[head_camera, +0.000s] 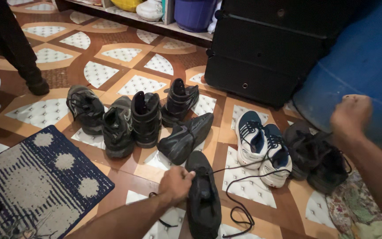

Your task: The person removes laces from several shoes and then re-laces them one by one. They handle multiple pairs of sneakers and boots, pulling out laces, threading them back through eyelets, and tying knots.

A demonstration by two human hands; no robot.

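My left hand has its grip tight on the black shoe on the floor. The shoe lies long, toe away from me; its heel is cut off. My right hand is a fist pulling the black lace.

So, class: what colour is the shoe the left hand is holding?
Black shoe, held by the left hand; seen in the head view.

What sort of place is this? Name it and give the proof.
Probably a room in a home: patterned tile floor, a blue rug, many shoes by a black cabinet. The left hand holds a black shoe.
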